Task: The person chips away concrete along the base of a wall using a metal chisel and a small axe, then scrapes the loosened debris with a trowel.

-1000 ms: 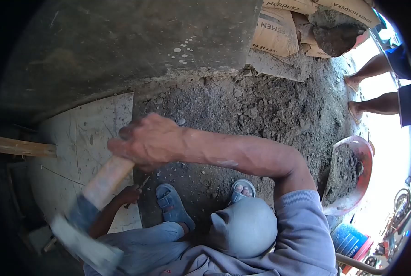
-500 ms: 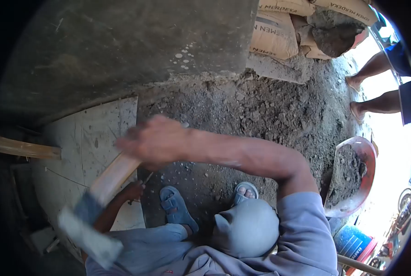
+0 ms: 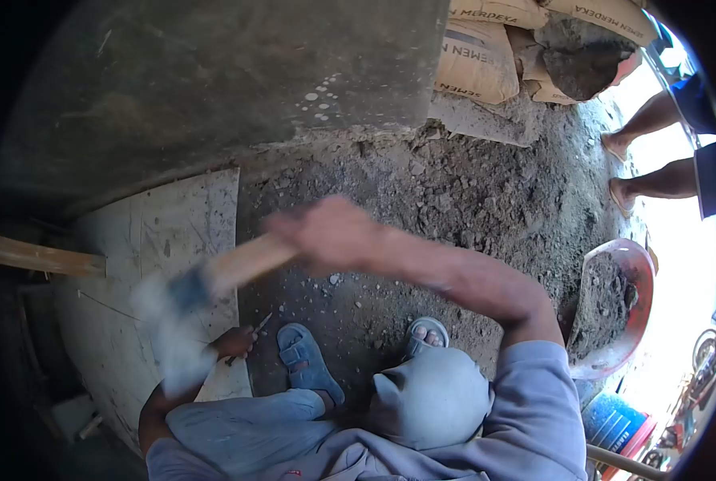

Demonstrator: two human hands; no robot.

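Note:
My right hand (image 3: 330, 232) is closed round the wooden handle of a hammer (image 3: 250, 260). Its large head is smeared by motion, with a dark band where handle and head meet. Lower down, my left hand (image 3: 234, 343) is closed on a thin pointed metal piece (image 3: 263, 322), whose exact kind I cannot make out. That hand is at the edge of a pale, scratched board (image 3: 190, 216), beside my left sandal (image 3: 310, 365). The hammer head is in the air over the board and overlaps my left forearm in view.
Loose rubble (image 3: 486, 208) covers the ground ahead. Cement bags (image 3: 478, 60) are stacked at top right by a dark wall (image 3: 238, 72). A red-rimmed tub of grey material (image 3: 647, 305), a blue bucket (image 3: 610, 417) and another person's legs (image 3: 655, 176) are on the right.
My right hand has moved to the right with the hammer, and the hammer head has swung up and right. More of my left hand and the pointed piece shows now.

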